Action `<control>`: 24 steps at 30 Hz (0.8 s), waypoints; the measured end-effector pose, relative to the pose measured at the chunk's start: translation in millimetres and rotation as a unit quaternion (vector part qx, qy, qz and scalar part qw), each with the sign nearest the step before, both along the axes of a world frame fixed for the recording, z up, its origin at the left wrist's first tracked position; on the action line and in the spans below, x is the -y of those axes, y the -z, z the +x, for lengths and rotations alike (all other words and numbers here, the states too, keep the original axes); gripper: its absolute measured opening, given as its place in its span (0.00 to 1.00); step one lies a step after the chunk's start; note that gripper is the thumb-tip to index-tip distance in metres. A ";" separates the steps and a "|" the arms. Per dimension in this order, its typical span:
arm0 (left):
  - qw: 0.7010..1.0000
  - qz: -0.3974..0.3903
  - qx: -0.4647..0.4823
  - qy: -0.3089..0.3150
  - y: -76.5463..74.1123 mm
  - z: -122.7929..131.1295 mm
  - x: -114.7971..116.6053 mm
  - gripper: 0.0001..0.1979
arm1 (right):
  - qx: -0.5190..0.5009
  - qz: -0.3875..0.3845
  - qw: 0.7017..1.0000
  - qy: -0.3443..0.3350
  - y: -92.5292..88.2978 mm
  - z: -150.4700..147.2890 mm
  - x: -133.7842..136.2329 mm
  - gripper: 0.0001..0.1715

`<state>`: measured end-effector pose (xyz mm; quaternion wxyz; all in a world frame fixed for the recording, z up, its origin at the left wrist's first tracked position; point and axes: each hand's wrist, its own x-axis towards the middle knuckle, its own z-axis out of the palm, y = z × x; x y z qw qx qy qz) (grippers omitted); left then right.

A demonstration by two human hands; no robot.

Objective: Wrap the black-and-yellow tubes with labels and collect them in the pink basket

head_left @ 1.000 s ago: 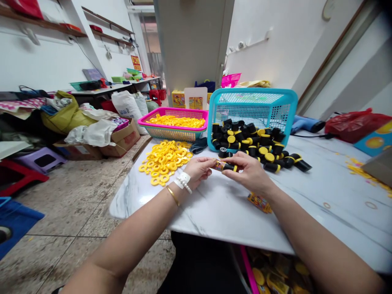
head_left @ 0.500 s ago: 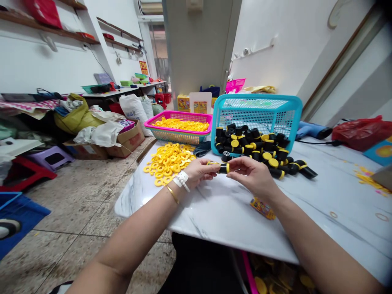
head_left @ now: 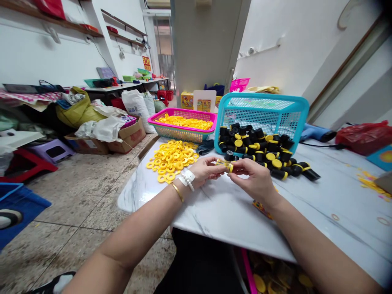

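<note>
Between my two hands is a small cylinder (head_left: pixel 225 165) with a yellow printed wrap showing on its side. My left hand (head_left: pixel 203 170) pinches its left end, and the fingers of my right hand (head_left: pixel 253 176) grip the right end. Partly covered by my right wrist, colourful printed labels (head_left: pixel 260 209) lie on the table. Just beyond my hands, black cylinders with yellow caps (head_left: pixel 269 149) spill from a tipped blue basket (head_left: pixel 301 110). Loose yellow rings (head_left: pixel 173 157) are heaped left of my left hand.
A pink-rimmed basket (head_left: pixel 159 122) of yellow pieces stands behind the heap, by a dark cloth (head_left: pixel 206 147). On the right of the marble-patterned table (head_left: pixel 214 218) are a red plastic bag (head_left: pixel 363 136) and yellow scraps (head_left: pixel 372 183). Below the edge sits a pink-edged container (head_left: pixel 249 271).
The held cylinder showed a black side before; now yellow print covers the side facing me. Both hands keep nearly the same place, and the whole view has shifted slightly.
</note>
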<state>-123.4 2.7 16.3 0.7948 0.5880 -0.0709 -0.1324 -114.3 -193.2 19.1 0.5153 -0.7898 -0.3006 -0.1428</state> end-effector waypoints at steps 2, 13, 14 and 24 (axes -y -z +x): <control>0.997 0.024 0.072 -0.001 -2.0 -2.3 3.3 0.26 | -0.118 0.062 0.991 -0.011 1.1 -0.4 -3.3 0.16; 0.995 0.065 0.075 -0.014 0.7 0.9 -3.4 0.28 | -0.122 0.075 0.989 -0.022 11.8 3.3 -4.2 0.20; 0.993 0.074 0.096 -0.018 0.4 1.1 -3.3 0.27 | -0.152 0.089 0.984 -0.021 12.8 3.0 -5.6 0.19; 0.996 0.080 0.033 0.001 3.7 -2.9 0.3 0.30 | -0.315 0.144 0.928 -0.137 5.1 10.4 -4.3 0.21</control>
